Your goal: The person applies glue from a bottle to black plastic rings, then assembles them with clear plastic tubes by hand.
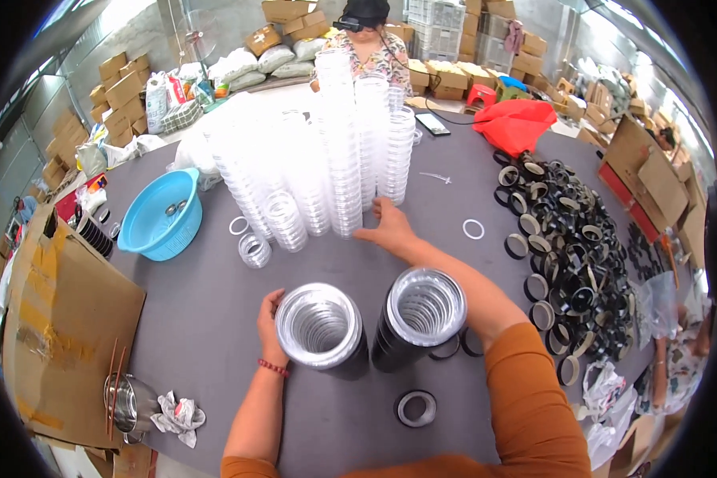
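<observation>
The left hand (pixel 270 323) cups the side of a black stack of rings (pixel 321 328) standing on the grey surface (pixel 199 319), fingers curved against it. The right hand (pixel 386 229) reaches forward, fingers spread, touching the base of the clear lid stacks (pixel 342 159). A second black stack (pixel 422 312) stands just beside the first.

Black ring stacks (pixel 372 342), blue basin (pixel 161 215), grey table (pixel 199 311)
</observation>
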The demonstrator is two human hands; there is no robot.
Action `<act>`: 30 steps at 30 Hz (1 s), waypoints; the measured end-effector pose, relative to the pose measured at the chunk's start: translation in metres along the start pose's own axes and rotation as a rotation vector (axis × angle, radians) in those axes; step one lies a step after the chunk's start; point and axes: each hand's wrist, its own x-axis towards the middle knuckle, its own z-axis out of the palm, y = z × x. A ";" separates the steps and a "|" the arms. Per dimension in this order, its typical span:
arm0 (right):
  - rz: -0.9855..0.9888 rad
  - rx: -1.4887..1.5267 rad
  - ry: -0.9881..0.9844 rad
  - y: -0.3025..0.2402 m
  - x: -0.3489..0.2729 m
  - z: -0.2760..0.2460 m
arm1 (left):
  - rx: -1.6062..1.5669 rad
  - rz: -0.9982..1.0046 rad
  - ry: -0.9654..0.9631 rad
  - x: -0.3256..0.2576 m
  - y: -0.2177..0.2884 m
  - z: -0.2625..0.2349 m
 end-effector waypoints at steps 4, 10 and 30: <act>0.049 -0.012 0.054 0.003 0.013 0.024 | -0.034 -0.025 -0.056 -0.019 0.067 0.048; 0.113 -0.050 0.059 -0.008 0.023 0.040 | -0.025 0.008 0.005 -0.010 0.074 0.048; -0.002 -0.098 0.040 0.019 -0.012 0.019 | 1.083 0.797 -0.857 0.129 0.304 0.235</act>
